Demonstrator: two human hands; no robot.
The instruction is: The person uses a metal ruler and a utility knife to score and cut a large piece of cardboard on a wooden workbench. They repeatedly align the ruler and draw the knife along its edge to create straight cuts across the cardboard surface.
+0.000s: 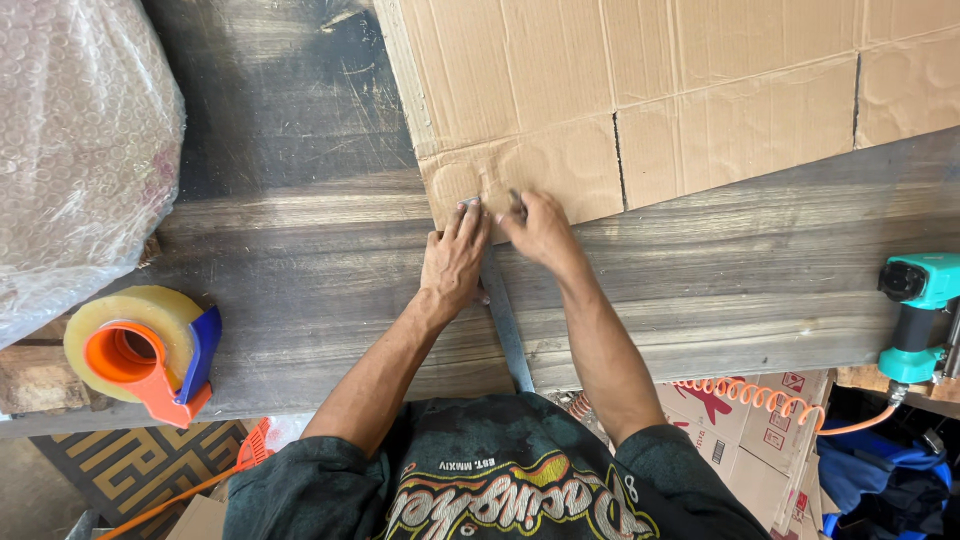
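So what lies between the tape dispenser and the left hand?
Only bare dark wood tabletop, in the head view, between the tape dispenser and the left hand.

There is a single view, from a camera worn on the person's head, looking almost straight down over the chest and both forearms. It sits close: the dark shirt [500,480] fills the bottom edge, and the arms run up from there to the middle of the picture, where the left hand [455,258] and right hand [540,228] meet. The wooden counter [300,270] crosses the whole width, slightly slanted. The far side lies at the top, where the cardboard sheet [680,90] is cut off by the edge. Bubble wrap [80,140] is cropped at left, a teal air tool [915,320] at right.
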